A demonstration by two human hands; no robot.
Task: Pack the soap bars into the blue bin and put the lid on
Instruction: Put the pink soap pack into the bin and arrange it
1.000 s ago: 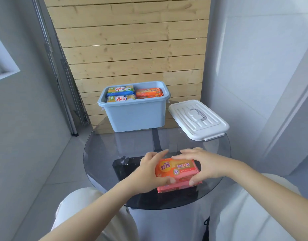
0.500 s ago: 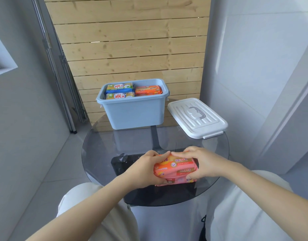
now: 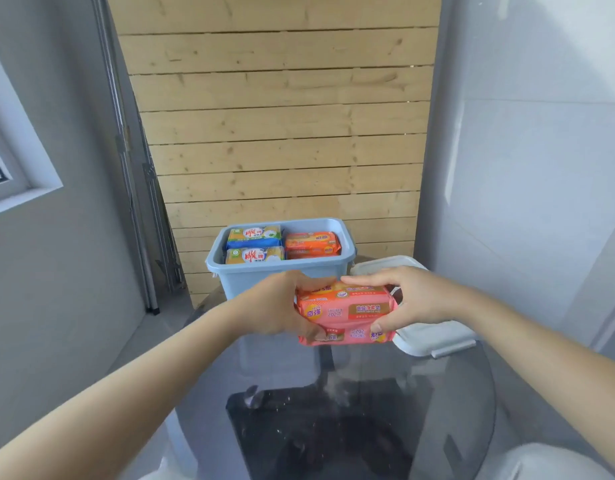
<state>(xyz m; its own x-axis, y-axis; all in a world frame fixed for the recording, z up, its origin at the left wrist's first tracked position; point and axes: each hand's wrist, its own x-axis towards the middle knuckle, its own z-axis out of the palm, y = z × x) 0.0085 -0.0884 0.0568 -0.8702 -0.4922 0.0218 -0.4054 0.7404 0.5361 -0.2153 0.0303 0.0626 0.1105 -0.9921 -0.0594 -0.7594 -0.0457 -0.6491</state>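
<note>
Left hand [image 3: 278, 304] and right hand [image 3: 411, 299] are gripping stacked pink plastic-wrapped soap bars [image 3: 346, 313] above round glass table [image 3: 455, 410], rectangular blue plastic bin [image 3: 282, 280] at 12 o'clock.

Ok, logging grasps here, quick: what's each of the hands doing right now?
Left hand: closed on the left end of the pink soap packs.
Right hand: closed on the right end of the same packs.

Both hands, left [image 3: 278, 303] and right [image 3: 408, 297], hold stacked pink soap packs [image 3: 346, 311] before the blue bin [image 3: 282, 275]; white lid [image 3: 434, 336] beside.
</note>
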